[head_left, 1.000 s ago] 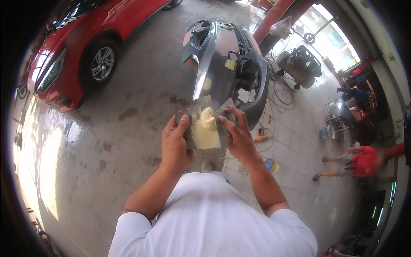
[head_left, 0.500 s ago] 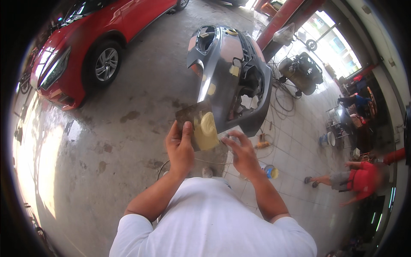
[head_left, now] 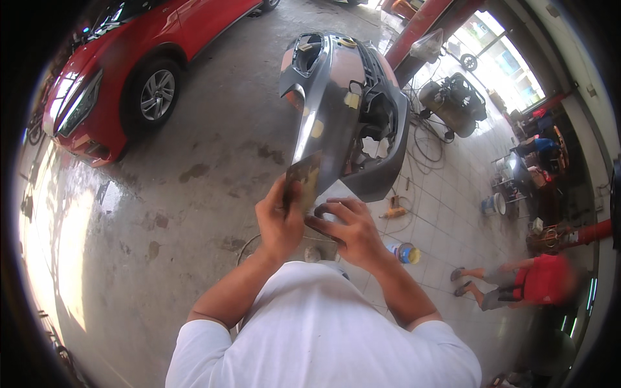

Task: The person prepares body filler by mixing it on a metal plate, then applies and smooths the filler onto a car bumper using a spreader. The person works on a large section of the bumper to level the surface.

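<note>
My left hand (head_left: 279, 223) grips a dark flat mixing board (head_left: 303, 181), now tilted nearly edge-on, with yellowish filler putty on its face. Close beside it, my right hand (head_left: 352, 229) pinches a pale, thin putty spreader (head_left: 338, 192) between thumb and fingers. The spreader's lower part is hidden by my fingers, and I cannot tell whether it touches the board. Beyond both hands stands a grey car bumper (head_left: 333, 123) with pinkish and yellow filler patches on its surface.
A red car (head_left: 123, 71) is parked at the left. Right of the bumper are an air compressor (head_left: 453, 103), hoses, an orange power tool (head_left: 394, 211) and an open can (head_left: 406, 253). A person in a red shirt (head_left: 546, 279) walks at the far right.
My left hand has turned the board from face-on to almost edge-on. My right hand has moved left, nearer the board. The person at the right has stepped along.
</note>
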Motion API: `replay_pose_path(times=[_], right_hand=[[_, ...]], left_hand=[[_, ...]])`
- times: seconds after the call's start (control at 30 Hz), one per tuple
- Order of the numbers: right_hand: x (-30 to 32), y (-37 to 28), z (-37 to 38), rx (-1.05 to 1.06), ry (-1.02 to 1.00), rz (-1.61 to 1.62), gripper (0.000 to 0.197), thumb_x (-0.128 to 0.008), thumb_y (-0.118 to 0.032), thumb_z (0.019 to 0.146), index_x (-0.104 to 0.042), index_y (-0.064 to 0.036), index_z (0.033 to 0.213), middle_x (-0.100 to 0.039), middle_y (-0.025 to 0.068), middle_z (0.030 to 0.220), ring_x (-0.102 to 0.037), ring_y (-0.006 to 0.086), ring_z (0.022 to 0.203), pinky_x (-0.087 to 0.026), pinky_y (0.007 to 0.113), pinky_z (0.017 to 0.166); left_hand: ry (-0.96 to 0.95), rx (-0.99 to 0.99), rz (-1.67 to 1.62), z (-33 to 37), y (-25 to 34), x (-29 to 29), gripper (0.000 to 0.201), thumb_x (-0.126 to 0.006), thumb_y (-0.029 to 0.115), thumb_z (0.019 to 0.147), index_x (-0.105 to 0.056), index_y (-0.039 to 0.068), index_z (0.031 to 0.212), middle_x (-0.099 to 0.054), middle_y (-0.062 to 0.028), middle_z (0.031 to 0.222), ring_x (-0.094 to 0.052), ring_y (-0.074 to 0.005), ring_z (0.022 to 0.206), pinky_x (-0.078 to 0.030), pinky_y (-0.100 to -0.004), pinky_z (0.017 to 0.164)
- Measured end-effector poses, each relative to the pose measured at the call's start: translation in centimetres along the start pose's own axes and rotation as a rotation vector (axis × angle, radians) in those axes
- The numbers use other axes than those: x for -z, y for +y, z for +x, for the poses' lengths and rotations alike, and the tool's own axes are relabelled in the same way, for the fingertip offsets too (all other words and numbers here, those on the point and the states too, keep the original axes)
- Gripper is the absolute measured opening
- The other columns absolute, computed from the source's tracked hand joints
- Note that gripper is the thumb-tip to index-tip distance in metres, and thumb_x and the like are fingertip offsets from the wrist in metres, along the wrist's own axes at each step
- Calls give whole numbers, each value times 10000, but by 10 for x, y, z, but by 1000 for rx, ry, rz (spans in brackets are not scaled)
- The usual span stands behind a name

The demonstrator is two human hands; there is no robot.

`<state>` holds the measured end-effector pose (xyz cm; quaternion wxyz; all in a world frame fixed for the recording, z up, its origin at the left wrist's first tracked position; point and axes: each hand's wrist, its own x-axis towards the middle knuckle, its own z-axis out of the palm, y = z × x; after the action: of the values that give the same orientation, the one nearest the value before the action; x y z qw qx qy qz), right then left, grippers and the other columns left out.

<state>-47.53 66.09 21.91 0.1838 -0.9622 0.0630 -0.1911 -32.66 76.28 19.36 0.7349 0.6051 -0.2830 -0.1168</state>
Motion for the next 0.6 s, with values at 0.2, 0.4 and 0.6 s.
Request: replay_pose_path(times=[0.2, 0.4, 0.6], right_hand=[[3, -7, -3, 179, 157, 168, 752, -758, 120, 675, -712, -274, 1315, -581, 71, 1334, -543, 316, 1336, -422, 585, 1140], [-1, 32, 18, -58, 219, 136, 724, -611, 216, 788, -650, -213, 1368, -534, 116, 1400, -580, 363, 1306, -479, 540, 1103], [25, 28, 18, -13, 220, -212, 629, -685, 127, 735, -754, -226, 1251, -616, 77, 1260, -602, 320, 1255, -483, 560, 1063]], left_hand=[[149, -46, -153, 33, 7, 6, 197, -562, 139, 1100, -662, -23, 1149, -704, -36, 950, -582, -71, 838, -490, -227, 747], [25, 746, -740, 29, 28, 7, 262, -537, 177, 1098, -611, -3, 1273, -705, -98, 1147, -701, -179, 968, -581, -323, 846], [0, 173, -217, 14, -3, 5, 240, -551, 142, 1101, -654, -28, 1236, -716, -60, 1057, -616, -90, 929, -504, -237, 829]])
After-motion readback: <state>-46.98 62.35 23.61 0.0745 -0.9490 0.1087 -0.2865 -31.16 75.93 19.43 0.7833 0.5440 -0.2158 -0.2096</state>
